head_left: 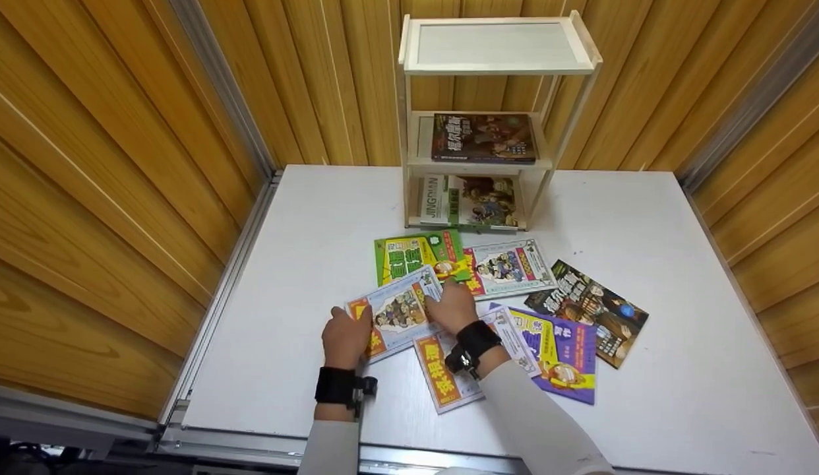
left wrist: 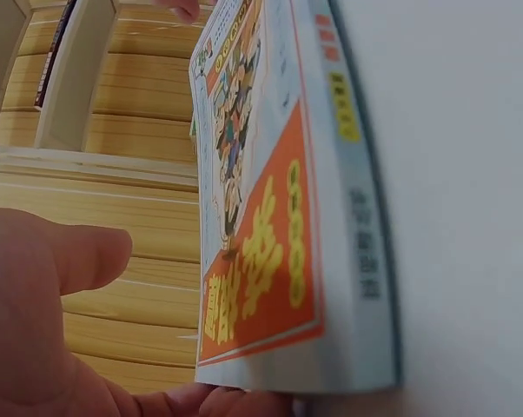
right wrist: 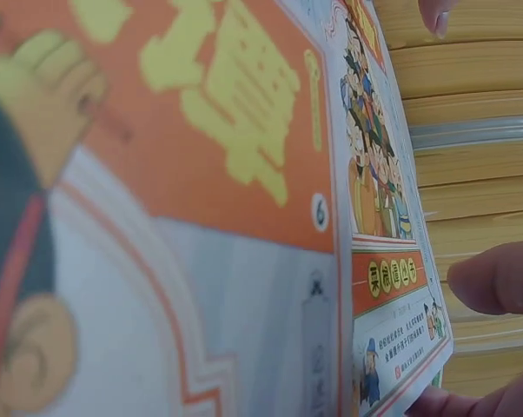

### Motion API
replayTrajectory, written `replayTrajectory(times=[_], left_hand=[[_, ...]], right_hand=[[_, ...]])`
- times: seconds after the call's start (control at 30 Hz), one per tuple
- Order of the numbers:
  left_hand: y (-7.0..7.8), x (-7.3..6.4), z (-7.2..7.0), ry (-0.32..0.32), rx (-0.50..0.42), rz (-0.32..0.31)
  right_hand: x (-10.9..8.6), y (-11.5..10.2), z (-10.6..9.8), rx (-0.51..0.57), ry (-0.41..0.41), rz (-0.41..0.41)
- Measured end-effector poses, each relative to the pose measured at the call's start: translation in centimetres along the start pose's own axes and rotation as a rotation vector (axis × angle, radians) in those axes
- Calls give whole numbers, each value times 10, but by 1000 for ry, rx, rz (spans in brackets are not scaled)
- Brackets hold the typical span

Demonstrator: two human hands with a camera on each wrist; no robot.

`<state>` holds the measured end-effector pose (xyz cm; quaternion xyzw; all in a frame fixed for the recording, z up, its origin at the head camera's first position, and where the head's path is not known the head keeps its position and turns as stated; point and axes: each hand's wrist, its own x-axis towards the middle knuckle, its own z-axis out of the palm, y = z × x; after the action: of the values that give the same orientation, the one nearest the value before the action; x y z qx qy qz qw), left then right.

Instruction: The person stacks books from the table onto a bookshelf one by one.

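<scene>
A pale blue comic book (head_left: pixel 397 313) with an orange title block and a crowd of cartoon figures lies slanted between both hands, overlapping a green book (head_left: pixel 419 254). My left hand (head_left: pixel 347 338) holds its left end, fingers at the edge and thumb over the cover side. At the opposite end, my right hand (head_left: pixel 454 307) holds the right edge. The left wrist view shows the spine of the comic book (left wrist: pixel 357 200) and the left thumb (left wrist: pixel 92 256) raised off the cover. Under the right wrist lies another orange-titled comic book (head_left: pixel 442 379), close up in the right wrist view.
A pink-titled comic book (head_left: pixel 508 267), a purple book (head_left: pixel 568 356) and a dark book (head_left: pixel 597 310) lie to the right on the white table (head_left: pixel 264 277). Behind them stands a pale wooden shelf (head_left: pixel 498 69) with books on its two lower levels. Wood-panelled walls (head_left: pixel 330 86) enclose the table.
</scene>
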<state>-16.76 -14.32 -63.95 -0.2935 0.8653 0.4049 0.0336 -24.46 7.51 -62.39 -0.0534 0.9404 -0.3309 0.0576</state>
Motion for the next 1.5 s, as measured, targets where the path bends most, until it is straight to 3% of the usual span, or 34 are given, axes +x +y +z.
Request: replayTrajectory(times=[0.23,0.5,0.73,0.87,1.07,1.23,1.37,1.5], left_hand=[[1,4,-9,13,-13,27],[5,8,-14,80,-133,71],[30,4,-5,169,-268,113],[47,4,1,144,-287,123],[72,2,24,47,-245,211],[92,-2,46,-21,-149,317],[104,-7,57,5,-21,457],[110,-15,67,46,67,554]], right_hand=[[0,-12,-4,55,-19,-5],[-2,-27,-13,127,58,-20],[-9,-23,-35,254,144,9],[-14,-10,-46,307,184,16],[-21,23,-61,290,244,44],[-31,46,-72,229,304,65],[-37,60,-79,184,355,67],[-47,73,-82,175,339,83]])
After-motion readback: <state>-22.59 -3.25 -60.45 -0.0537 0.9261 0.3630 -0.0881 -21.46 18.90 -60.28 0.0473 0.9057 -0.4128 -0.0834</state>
